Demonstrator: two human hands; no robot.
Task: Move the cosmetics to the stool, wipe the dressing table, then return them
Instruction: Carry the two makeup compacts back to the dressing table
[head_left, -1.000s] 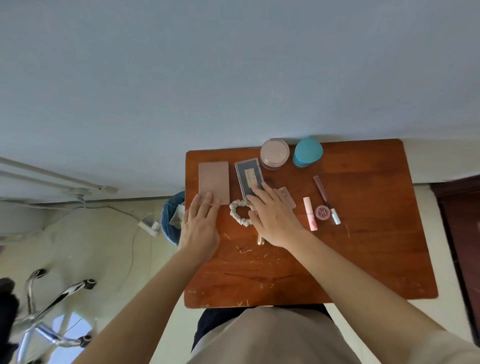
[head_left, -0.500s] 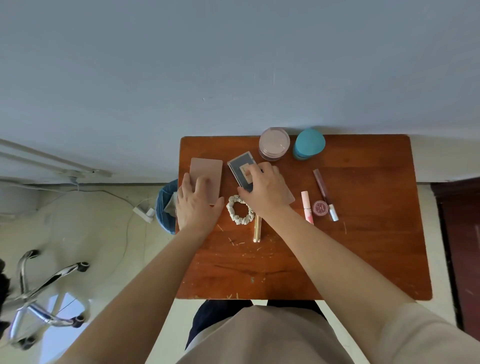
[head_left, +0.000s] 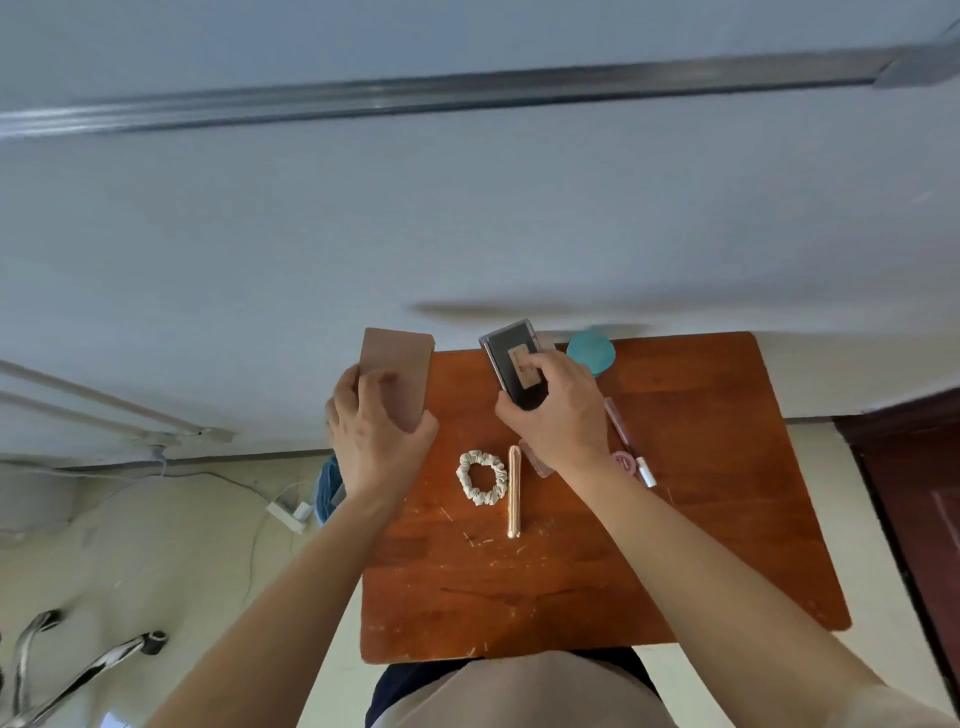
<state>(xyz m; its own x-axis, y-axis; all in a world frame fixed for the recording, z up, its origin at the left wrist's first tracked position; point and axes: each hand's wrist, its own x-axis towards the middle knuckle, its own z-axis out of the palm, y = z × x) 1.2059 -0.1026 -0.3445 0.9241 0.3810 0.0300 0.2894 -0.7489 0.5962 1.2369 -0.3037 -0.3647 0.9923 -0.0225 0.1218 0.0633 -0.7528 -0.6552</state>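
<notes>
My left hand (head_left: 375, 436) grips a flat pink palette (head_left: 399, 374) lifted above the left rear corner of the brown wooden dressing table (head_left: 701, 545). My right hand (head_left: 558, 415) grips a dark rectangular compact with a tan label (head_left: 511, 358), also raised off the table. On the table lie a white scrunchie (head_left: 482, 477), a slim gold tube (head_left: 514, 491), a teal round jar (head_left: 591, 352), a lip gloss tube (head_left: 626, 439), a small pink round pot (head_left: 623, 461) and a clear pink case (head_left: 537, 462), partly hidden by my right wrist.
The table stands against a pale wall. A blue bin (head_left: 328, 488) sits on the floor at the table's left edge, next to a white power strip (head_left: 288, 512). Chrome chair legs (head_left: 78, 675) show at the lower left. A dark wooden door (head_left: 914, 493) is at the right.
Both hands closed on the pink palette and the dark compact and lifted them off the table. The camera tilted up, and the round peach jar at the back is hidden.
</notes>
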